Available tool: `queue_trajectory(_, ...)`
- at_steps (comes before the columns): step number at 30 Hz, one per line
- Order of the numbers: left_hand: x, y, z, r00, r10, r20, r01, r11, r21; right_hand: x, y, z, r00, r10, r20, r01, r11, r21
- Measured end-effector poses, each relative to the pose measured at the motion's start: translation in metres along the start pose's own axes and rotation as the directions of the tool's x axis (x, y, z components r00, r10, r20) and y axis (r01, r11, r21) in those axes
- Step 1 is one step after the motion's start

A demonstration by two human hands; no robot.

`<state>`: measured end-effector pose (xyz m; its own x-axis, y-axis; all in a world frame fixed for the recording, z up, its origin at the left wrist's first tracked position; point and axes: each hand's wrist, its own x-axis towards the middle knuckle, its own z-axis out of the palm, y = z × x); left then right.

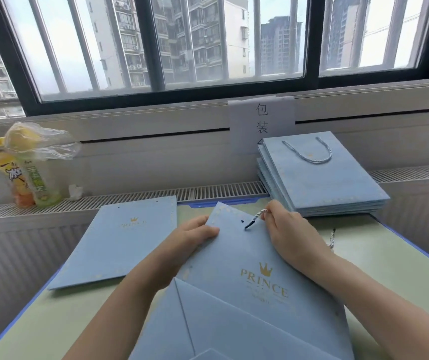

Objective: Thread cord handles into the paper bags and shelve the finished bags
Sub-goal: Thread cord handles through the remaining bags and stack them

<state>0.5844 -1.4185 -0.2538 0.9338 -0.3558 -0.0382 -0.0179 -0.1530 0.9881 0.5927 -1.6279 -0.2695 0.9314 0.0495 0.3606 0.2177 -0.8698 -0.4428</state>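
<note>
A flat light-blue paper bag (pixel 255 258) with a gold PRINCE crown print lies tilted in front of me on the desk. My left hand (pixel 195 235) grips its top left edge. My right hand (pixel 289 229) pinches a blue-and-white twisted cord (pixel 256 218) whose black tip points at the small punched hole near the bag's top edge. The cord's other end (pixel 332 239) trails out on the desk behind my right wrist.
More unthreaded blue bags (pixel 119 242) lie flat at the left. A stack of bags with cord handles (pixel 320 178) rests at the back right on the radiator ledge under a paper sign (pixel 261 120). Drink bottles (pixel 26 175) stand at far left. The desk has a blue edge (pixel 416 245).
</note>
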Motion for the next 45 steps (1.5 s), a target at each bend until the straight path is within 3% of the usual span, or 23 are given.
queue_trajectory(2, 0.002, -0.003, 0.001, 0.992, 0.057, -0.111, -0.043, 0.991, 0.128, -0.001, -0.001, 0.002, 1.0, -0.019, -0.005, 0.019, 0.998, 0.055)
queue_trajectory(8, -0.001, 0.0, 0.002, 0.983, 0.079, -0.165, -0.069, 0.995, 0.065, -0.005, -0.002, 0.009, 0.976, -0.216, 0.015, 0.214, 0.974, 0.071)
queue_trajectory(12, -0.001, -0.005, 0.003, 0.991, 0.082, -0.106, -0.058, 0.976, 0.208, -0.003, -0.002, 0.019, 0.876, -0.447, -0.179, 0.442, 0.894, -0.072)
queue_trajectory(16, -0.001, -0.006, 0.007, 0.997, 0.081, -0.02, -0.076, 0.98, 0.185, -0.003, -0.005, 0.021, 0.874, -0.424, -0.238, 0.402, 0.905, -0.138)
queue_trajectory(19, -0.001, -0.005, 0.01, 0.993, 0.109, -0.035, -0.1, 0.973, 0.206, -0.006, -0.005, 0.023, 0.87, -0.439, -0.223, 0.409, 0.897, -0.169)
queue_trajectory(26, 0.003, -0.011, 0.011, 0.996, 0.068, -0.052, -0.051, 0.957, 0.285, -0.008, -0.011, 0.02, 0.794, -0.49, -0.359, 0.477, 0.869, -0.131)
queue_trajectory(32, 0.003, -0.009, 0.01, 0.996, 0.063, -0.056, -0.046, 0.961, 0.271, -0.009, -0.011, 0.018, 0.807, -0.425, -0.41, 0.449, 0.892, -0.042)
queue_trajectory(40, 0.002, -0.007, 0.011, 0.983, 0.15, -0.102, -0.125, 0.968, 0.216, -0.011, -0.016, 0.021, 0.816, -0.523, -0.247, 0.54, 0.842, 0.003)
queue_trajectory(45, 0.004, -0.01, 0.01, 0.983, 0.119, -0.141, -0.085, 0.97, 0.228, -0.009, -0.014, 0.019, 0.826, -0.481, -0.293, 0.505, 0.863, 0.01)
